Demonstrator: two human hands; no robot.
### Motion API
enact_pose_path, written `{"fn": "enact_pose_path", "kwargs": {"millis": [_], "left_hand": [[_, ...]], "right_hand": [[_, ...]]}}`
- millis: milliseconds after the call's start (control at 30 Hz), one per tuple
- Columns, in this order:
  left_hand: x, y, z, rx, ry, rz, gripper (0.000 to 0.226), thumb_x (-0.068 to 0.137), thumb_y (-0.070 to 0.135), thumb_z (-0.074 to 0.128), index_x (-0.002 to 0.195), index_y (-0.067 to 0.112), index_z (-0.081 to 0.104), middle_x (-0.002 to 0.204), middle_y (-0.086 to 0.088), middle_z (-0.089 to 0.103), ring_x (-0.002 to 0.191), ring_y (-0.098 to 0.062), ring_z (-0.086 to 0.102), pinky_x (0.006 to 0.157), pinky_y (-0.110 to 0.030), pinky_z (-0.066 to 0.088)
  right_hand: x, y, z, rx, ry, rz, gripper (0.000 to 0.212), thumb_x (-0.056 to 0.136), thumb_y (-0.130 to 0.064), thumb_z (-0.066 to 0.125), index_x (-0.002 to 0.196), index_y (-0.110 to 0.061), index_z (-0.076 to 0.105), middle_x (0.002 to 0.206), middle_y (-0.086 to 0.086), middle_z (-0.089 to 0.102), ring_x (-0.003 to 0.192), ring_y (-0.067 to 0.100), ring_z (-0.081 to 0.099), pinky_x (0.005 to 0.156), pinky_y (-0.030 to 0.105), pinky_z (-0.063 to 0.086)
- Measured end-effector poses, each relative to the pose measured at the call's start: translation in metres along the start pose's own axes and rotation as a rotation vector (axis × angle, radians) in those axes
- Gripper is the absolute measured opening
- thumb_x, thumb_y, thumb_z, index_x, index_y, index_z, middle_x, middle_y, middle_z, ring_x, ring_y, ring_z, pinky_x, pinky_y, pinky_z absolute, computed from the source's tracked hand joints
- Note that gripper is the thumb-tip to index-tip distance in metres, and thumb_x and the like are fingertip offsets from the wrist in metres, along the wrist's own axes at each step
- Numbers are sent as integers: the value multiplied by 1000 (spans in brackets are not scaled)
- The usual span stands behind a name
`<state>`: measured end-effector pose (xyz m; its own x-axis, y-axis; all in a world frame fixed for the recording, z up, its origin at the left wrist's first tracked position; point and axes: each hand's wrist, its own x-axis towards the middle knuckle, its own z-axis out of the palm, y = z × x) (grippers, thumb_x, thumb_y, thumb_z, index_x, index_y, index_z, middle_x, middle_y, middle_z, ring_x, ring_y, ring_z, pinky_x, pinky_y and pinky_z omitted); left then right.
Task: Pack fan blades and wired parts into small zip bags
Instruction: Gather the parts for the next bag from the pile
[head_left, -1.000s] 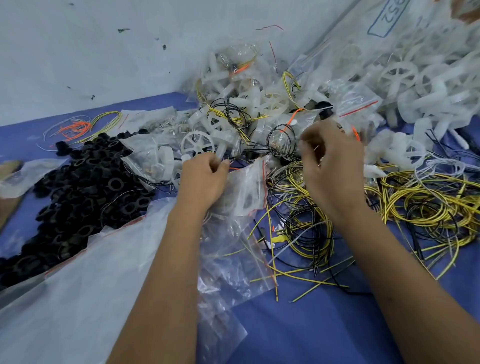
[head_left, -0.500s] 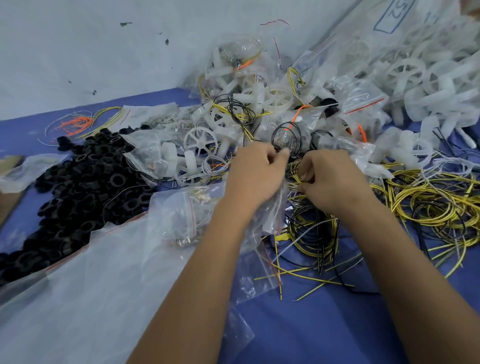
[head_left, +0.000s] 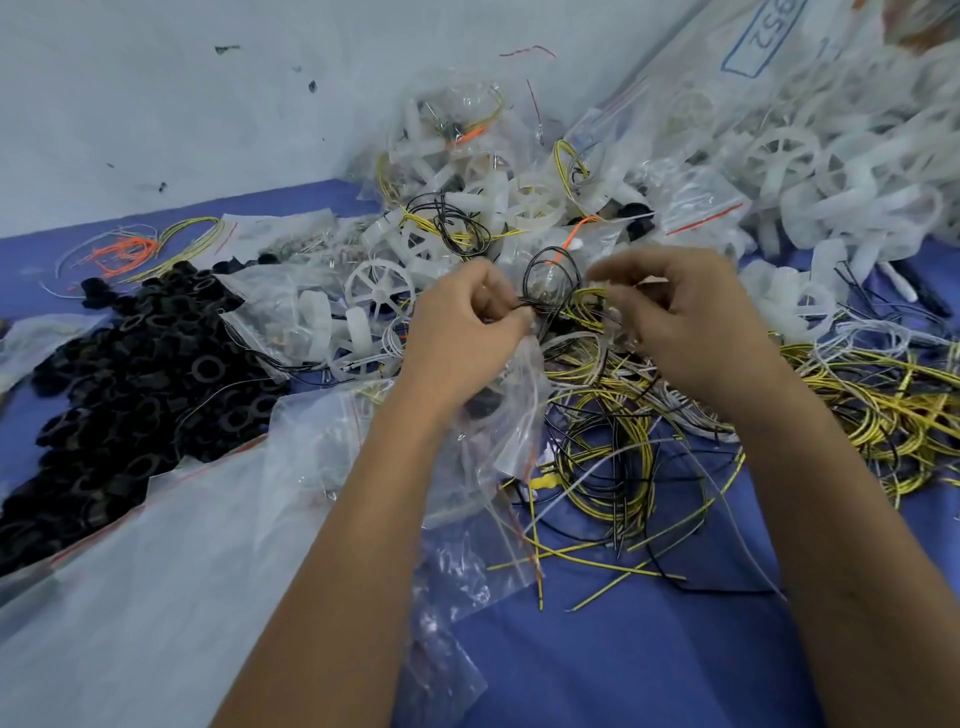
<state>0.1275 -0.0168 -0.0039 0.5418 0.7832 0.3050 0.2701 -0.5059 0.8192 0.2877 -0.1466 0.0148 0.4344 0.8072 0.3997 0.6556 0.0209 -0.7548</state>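
Head view: In the middle of the frame the left hand (head_left: 462, 327) pinches a small coil of black wire (head_left: 551, 278) between thumb and fingers. The loop stands up just above and to the right of that grip. The same hand also seems to hold a small clear bag (head_left: 511, 410), which hangs down below it, toward the bottom of the frame. So the wire sits right above the bag, and the way in is likely downward.

The right hand (head_left: 691, 322) is just to the right of the loop, close to it. Its fingers are curled, and they look pinched on something thin, but I cannot tell what.

The left hand is nearer to both wire and bag. The bag's mouth is hidden by the hand, so I cannot tell if it is open.

White fan blades (head_left: 382, 291) lie just to the left on the blue worktop (head_left: 649, 649). Yellow wires (head_left: 857, 395) lie at the right.
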Motion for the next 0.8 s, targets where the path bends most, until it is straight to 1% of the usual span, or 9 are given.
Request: {"fn": "enact_pose_path", "kwargs": {"millis": [100,167,233,300,400,533,633,700,800], "left_hand": [[-3,13,1,-247,-142,85,16,89,28,75,101,37,72,94,11,68,74,-8,59,65,-28,51],[-5,18,5,-274,-176,121,18,91,29,74,105,41,71,90,17,68,69,-8,56,60,-26,49],[-5,21,10,-255,-143,136,10,95,26,72,100,34,74,73,18,65,66,-14,53,60,-36,48],[-5,21,14,-239,-111,112,14,96,22,71,91,35,74,65,19,64,65,-19,53,59,-38,48],[-6,17,16,-238,-92,84,12,96,19,70,91,27,75,65,13,65,62,-13,59,57,-36,51],[-6,22,16,-453,-98,43,9,94,9,72,103,11,74,77,-7,68,59,-18,60,47,-26,51],[-3,28,12,-663,-107,30,26,89,5,77,111,16,68,83,-1,72,60,-14,63,52,-23,53],[-2,29,9,-742,-151,22,30,89,3,76,115,15,69,82,0,71,60,-13,64,55,-22,54],[-5,28,11,-697,-194,25,13,91,2,73,99,12,77,81,-4,73,59,-12,65,56,-20,56]], "right_hand": [[0,-4,-3,300,67,-46,25,96,-3,63,97,-23,77,63,-5,61,53,10,50,53,23,42],[-1,-5,-4,486,64,-82,24,96,-2,60,100,-18,78,68,8,57,56,14,45,53,23,38],[-1,-5,-3,609,77,-93,24,97,-3,59,101,-16,78,74,12,57,57,15,44,54,22,37],[0,-5,-4,669,134,-87,26,97,-4,58,98,-20,79,76,13,57,56,15,44,53,22,35],[2,-5,-5,734,222,-76,28,99,-1,55,100,-17,78,76,6,59,59,16,45,54,23,34],[2,-9,-7,894,229,-97,28,99,2,53,102,-12,77,76,4,61,66,15,50,64,24,43],[2,-12,-12,1108,182,-132,33,101,3,48,103,-11,78,84,6,64,69,13,52,70,23,43],[2,-12,-11,1179,161,-135,35,101,3,46,103,-10,78,86,6,65,69,12,51,72,24,40],[2,-11,-2,1140,153,-68,33,100,4,47,101,-10,77,83,4,65,68,12,50,71,23,42]]}}
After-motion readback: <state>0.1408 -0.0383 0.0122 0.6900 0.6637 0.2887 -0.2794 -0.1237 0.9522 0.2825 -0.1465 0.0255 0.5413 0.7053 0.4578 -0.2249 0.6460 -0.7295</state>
